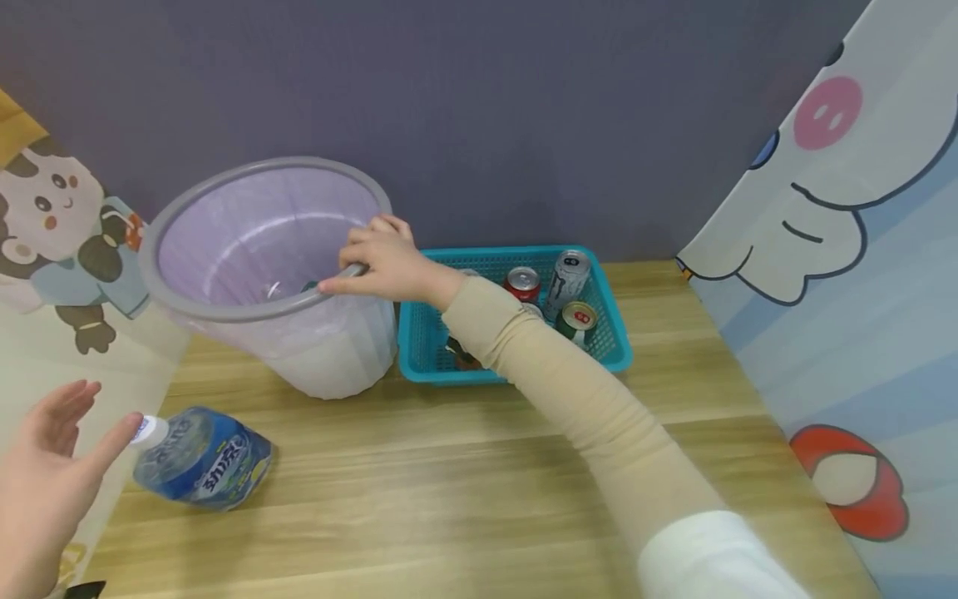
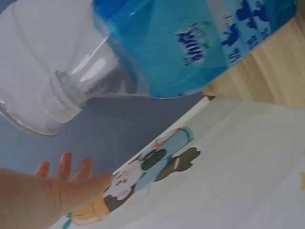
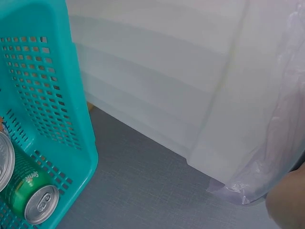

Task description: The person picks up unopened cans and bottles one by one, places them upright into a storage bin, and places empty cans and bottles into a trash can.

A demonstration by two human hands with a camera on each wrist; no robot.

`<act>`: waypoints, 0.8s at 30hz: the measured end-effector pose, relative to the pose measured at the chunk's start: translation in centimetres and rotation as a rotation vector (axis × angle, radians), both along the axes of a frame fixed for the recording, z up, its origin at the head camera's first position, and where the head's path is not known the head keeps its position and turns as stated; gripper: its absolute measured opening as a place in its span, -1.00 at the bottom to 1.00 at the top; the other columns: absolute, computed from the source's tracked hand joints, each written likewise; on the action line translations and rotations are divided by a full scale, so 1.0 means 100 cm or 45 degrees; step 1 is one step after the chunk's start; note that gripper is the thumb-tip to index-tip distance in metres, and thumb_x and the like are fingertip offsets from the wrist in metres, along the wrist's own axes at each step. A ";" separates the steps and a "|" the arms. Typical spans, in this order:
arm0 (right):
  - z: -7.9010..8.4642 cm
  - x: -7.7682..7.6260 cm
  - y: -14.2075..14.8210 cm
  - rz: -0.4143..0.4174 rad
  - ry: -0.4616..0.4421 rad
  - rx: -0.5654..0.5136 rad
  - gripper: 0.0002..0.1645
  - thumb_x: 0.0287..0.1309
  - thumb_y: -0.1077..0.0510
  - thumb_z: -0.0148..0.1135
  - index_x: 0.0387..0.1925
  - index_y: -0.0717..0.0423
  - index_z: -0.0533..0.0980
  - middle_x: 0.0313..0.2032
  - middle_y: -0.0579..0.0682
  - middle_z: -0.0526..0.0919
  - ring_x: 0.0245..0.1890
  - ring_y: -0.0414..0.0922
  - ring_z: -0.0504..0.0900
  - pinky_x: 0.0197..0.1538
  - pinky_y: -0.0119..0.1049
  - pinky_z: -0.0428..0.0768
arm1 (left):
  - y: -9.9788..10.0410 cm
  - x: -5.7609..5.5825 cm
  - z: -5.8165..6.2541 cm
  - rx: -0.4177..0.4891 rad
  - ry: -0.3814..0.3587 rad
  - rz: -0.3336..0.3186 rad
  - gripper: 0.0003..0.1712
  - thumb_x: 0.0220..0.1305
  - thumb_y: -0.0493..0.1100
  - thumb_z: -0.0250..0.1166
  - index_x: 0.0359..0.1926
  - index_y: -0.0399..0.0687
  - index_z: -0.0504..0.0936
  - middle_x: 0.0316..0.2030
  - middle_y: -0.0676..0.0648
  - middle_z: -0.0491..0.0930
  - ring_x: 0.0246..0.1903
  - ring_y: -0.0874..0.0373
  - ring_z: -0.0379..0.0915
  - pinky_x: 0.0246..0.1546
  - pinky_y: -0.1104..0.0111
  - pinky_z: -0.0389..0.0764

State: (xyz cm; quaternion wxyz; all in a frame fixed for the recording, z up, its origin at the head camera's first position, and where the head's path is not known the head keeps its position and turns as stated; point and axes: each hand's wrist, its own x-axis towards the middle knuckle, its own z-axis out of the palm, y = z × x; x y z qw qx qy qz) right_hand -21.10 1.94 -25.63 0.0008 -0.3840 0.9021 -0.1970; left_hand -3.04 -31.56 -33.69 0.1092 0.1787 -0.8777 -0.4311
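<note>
My right hand (image 1: 385,259) grips the grey rim of a white bin (image 1: 337,358) with a lilac liner, fingers curled over the edge. The bin tilts a little toward me, and something clear and shiny (image 1: 274,289) shows deep inside. At the lower left my left hand (image 1: 56,466) hangs with its fingers spread and nothing between them. Just right of it is a blue-labelled plastic bottle (image 1: 209,457) with a white cap; the left thumb overlaps that cap in the head view. In the left wrist view the bottle's clear shoulder and blue label (image 2: 190,47) lie beyond the hand.
Right of the bin, a teal basket (image 1: 617,333) holds several cans, among them a red one (image 1: 522,284), a tall silver one (image 1: 569,279) and a green one (image 3: 31,183). A dark panel (image 1: 524,125) rises behind, with cartoon-printed walls either side of the wooden table (image 1: 419,499).
</note>
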 end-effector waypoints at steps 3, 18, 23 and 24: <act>0.000 0.000 0.000 -0.001 0.005 -0.002 -0.60 0.19 -0.32 0.11 -0.30 -0.15 0.61 -0.27 -0.25 0.49 -0.13 -0.23 0.28 0.42 -0.03 -0.19 | -0.001 0.001 -0.003 -0.010 -0.046 -0.030 -0.16 0.33 -0.11 0.18 0.48 0.12 -0.09 0.47 0.07 -0.06 0.45 0.34 -0.24 0.40 0.61 -0.26; 0.000 0.000 0.000 -0.008 0.000 0.009 -0.61 0.19 -0.31 0.12 -0.29 -0.14 0.62 -0.25 -0.24 0.49 -0.10 -0.23 0.29 0.41 -0.02 -0.17 | -0.005 -0.002 -0.019 0.001 -0.185 -0.234 -0.04 0.36 -0.03 0.15 0.50 0.01 -0.32 0.48 -0.19 -0.30 0.48 0.12 -0.44 0.43 -0.02 -0.39; -0.001 -0.001 0.000 -0.012 0.003 0.005 -0.61 0.19 -0.31 0.12 -0.31 -0.15 0.61 -0.26 -0.25 0.49 -0.12 -0.23 0.29 0.41 -0.02 -0.17 | -0.006 0.000 -0.026 0.016 -0.179 -0.249 -0.01 0.34 -0.05 0.19 0.50 0.05 -0.32 0.49 -0.17 -0.28 0.47 0.20 -0.41 0.46 0.15 -0.36; -0.001 -0.001 0.000 -0.012 0.004 0.005 -0.61 0.19 -0.31 0.12 -0.31 -0.15 0.61 -0.26 -0.25 0.49 -0.12 -0.23 0.29 0.41 -0.02 -0.17 | -0.007 0.001 -0.028 0.015 -0.172 -0.258 -0.01 0.33 -0.07 0.20 0.50 0.06 -0.31 0.49 -0.15 -0.27 0.47 0.26 -0.39 0.46 0.32 -0.33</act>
